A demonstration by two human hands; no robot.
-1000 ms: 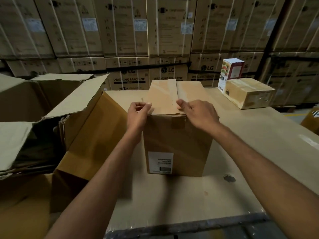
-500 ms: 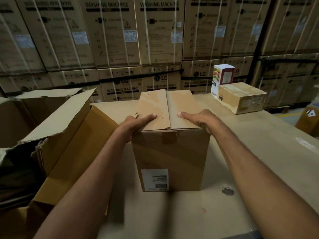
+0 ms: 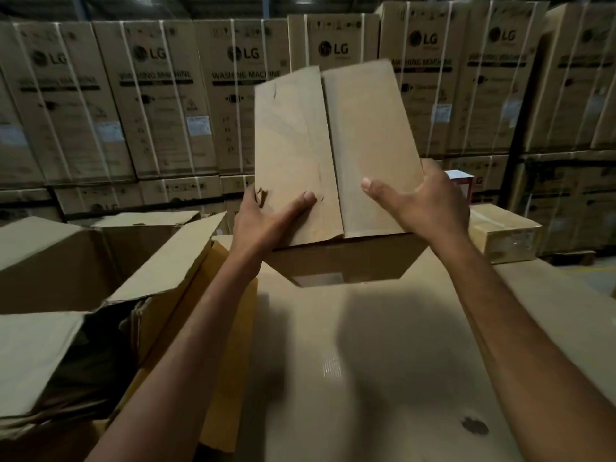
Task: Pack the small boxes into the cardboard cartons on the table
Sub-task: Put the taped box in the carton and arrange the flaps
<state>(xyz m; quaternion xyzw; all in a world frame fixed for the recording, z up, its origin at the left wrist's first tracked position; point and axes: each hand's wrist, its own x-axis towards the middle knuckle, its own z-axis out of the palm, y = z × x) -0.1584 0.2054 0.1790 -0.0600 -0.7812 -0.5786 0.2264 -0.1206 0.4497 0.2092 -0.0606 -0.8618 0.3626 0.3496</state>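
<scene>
Two hands are gripping one carton [image 3: 333, 145] in the middle of the frame. You are holding it up over the table [image 3: 366, 361], tilted so that its closed top flaps are facing you and its shadow is falling on the tabletop below. Your left hand [image 3: 263, 218] is clasping the carton's left edge, with the thumb [image 3: 300, 201] pressing flat on the left flap and the fingers wrapping round behind, out of sight. Your right hand [image 3: 423, 205] is clasping the right edge the same way, with its thumb [image 3: 376, 191] lying on the right flap. An open carton [image 3: 66, 261] is sitting at the left of the frame with its flaps spreading outward. A sealed carton [image 3: 503, 235] is lying at the right, just past your right wrist, and a small box [image 3: 461, 181] is peeking out above your right hand, mostly hidden. Strapped washing-machine cartons [image 3: 160, 105] are filling the upper part of the frame.
</scene>
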